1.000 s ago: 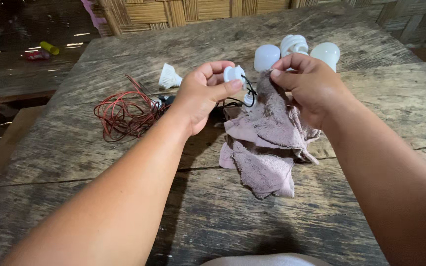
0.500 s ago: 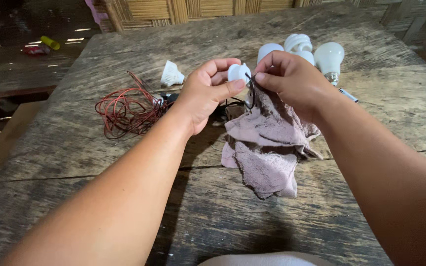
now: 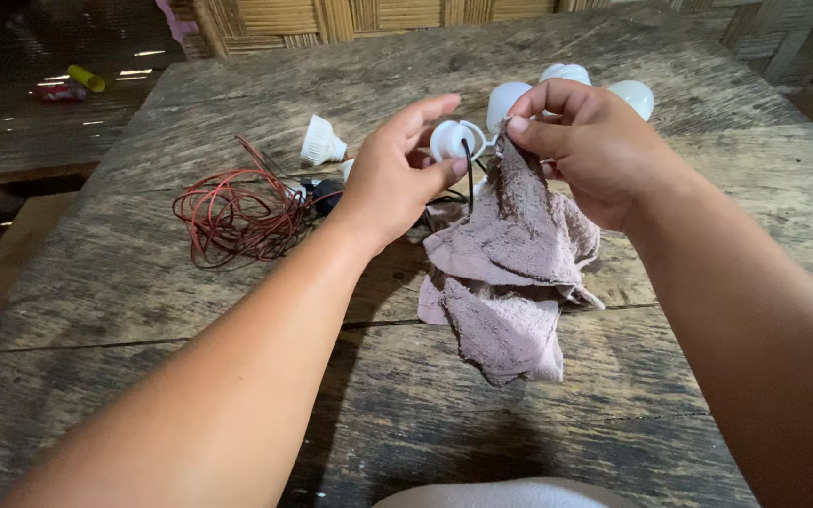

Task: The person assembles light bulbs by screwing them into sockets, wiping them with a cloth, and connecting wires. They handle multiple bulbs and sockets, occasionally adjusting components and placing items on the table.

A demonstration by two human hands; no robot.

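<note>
My left hand (image 3: 399, 177) grips a small white lamp holder (image 3: 453, 139) with a thin black wire running down from it. My right hand (image 3: 587, 143) pinches the top of a worn pinkish-grey cloth (image 3: 510, 268), holding it against the holder. The cloth hangs down and its lower folds rest on the weathered wooden table (image 3: 143, 310). Both hands are raised a little above the tabletop, close together near its far middle.
A tangled coil of red wire (image 3: 234, 212) lies left of my left hand, with a white bulb base (image 3: 321, 144) behind it. Three white bulbs (image 3: 634, 96) stand beyond my right hand. A woven bamboo wall (image 3: 331, 14) runs along the back.
My right hand has slid the cloth's top closer to the lamp holder. My left hand's fingers have opened a little around it, showing more of the holder and the black wire.
</note>
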